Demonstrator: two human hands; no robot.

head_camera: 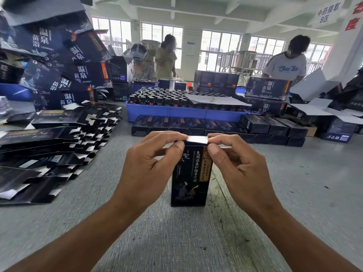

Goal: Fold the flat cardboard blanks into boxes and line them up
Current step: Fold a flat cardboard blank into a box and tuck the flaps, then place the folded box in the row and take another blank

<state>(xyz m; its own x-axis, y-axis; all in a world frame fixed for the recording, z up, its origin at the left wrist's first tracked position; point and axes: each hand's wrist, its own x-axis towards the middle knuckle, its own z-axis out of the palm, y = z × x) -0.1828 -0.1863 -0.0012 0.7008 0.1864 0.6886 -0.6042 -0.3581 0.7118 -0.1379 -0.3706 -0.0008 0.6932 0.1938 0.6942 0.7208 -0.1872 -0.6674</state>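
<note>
Left hand (149, 163) and right hand (235, 163) each pinching the white top flap (197, 138), of a black printed box (189, 177) standing upright, long axis vertical, mid-desk (176, 242), stacked flat blanks (49, 146) at left edge, finished boxes (216, 127) lined behind.

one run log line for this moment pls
step: closing top flap | box: upright on table | left hand: grip on flap | right hand: grip on flap | flat blanks: stacked left
</note>
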